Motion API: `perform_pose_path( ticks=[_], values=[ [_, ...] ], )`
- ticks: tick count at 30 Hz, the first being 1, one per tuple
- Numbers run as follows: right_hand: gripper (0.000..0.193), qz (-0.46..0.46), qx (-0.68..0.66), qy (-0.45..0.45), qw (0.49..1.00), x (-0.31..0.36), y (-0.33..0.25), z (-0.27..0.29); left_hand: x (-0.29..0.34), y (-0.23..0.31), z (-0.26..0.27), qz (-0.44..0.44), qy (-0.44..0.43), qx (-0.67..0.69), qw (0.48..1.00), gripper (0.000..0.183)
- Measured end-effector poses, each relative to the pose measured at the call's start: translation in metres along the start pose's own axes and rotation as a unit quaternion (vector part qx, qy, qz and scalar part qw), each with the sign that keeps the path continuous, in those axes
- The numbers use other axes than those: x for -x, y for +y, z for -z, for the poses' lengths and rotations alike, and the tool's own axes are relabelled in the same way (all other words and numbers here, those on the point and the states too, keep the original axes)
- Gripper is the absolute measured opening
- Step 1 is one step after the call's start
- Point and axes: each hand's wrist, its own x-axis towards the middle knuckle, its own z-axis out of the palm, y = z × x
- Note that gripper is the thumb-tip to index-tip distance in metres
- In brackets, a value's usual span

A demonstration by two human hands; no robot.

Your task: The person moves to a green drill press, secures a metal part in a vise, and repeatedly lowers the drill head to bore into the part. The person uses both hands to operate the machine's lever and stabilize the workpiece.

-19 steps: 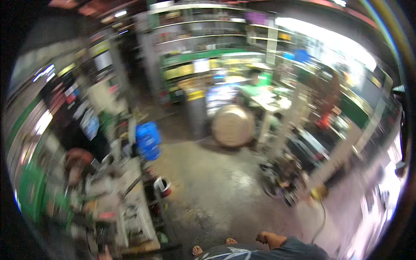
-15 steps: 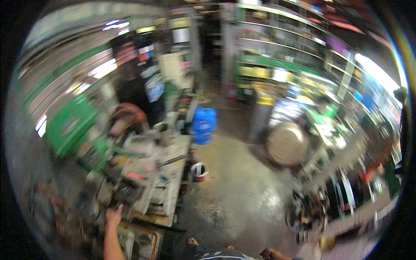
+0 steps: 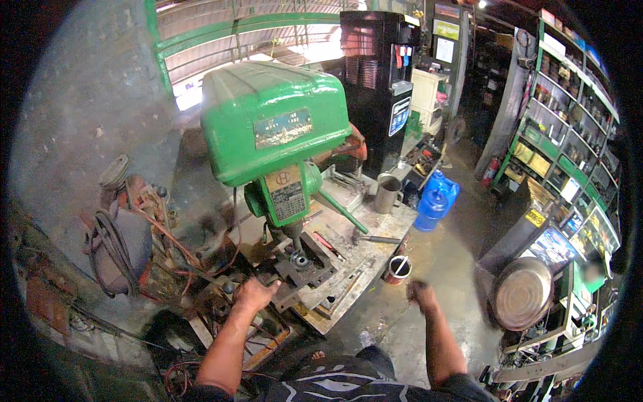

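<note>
View from the head, looking down over a cluttered workshop worktop [image 3: 362, 258]. A green drill press [image 3: 274, 127] stands on it, its spindle pointing down at a dark clamp block [image 3: 305, 268] on the press table. The left hand [image 3: 256, 295] rests at the near left edge of that block, touching the dark metal there; its fingers curl over the edge, and whether the grip closes around a separate piece cannot be told, since the fingertips are hidden behind the knuckles. The right hand [image 3: 420, 293] hangs in the air off the worktop's right end, above the concrete floor [image 3: 455, 268]. It is motion-blurred and looks curled into a loose fist; nothing can be made out in its grip.

Farther back on the worktop stand a metal cup [image 3: 386, 193] and, nearer, a hammer [image 3: 378, 238] lying flat. A small tin with a white rim [image 3: 400, 268] sits on the floor just beside the worktop's corner, and a blue water jug [image 3: 435, 201] stands beyond it. To the left, a motor wrapped in cables [image 3: 117, 244] is partly lost in shadow. At the right, a round metal pan [image 3: 522, 293] leans near green shelves [image 3: 569, 120], whose contents are too small to tell. The person's torso is cut off by the lower edge.
</note>
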Motion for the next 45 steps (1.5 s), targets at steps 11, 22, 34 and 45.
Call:
perform_pose_path(
  ticks=[11,22,34,45],
  values=[
    [0.063,-0.038,-0.259,-0.404,0.876,-0.291,-0.354,-0.295,-0.004,0.010,-0.004,0.048,-0.011,-0.025,0.998,0.080],
    [0.041,-0.028,-0.411,-0.399,0.820,-0.242,-0.510,-0.314,0.006,0.023,0.001,0.072,-0.001,-0.066,0.995,0.092],
    [0.021,0.431,0.255,-0.207,0.840,-0.029,-0.484,-0.121,-0.005,0.007,-0.006,0.037,0.001,-0.078,0.996,0.086],
    [0.029,0.232,0.338,-0.310,0.858,-0.050,-0.363,-0.172,-0.020,-0.014,-0.020,-0.027,0.021,-0.026,0.999,0.066]
  ],
)
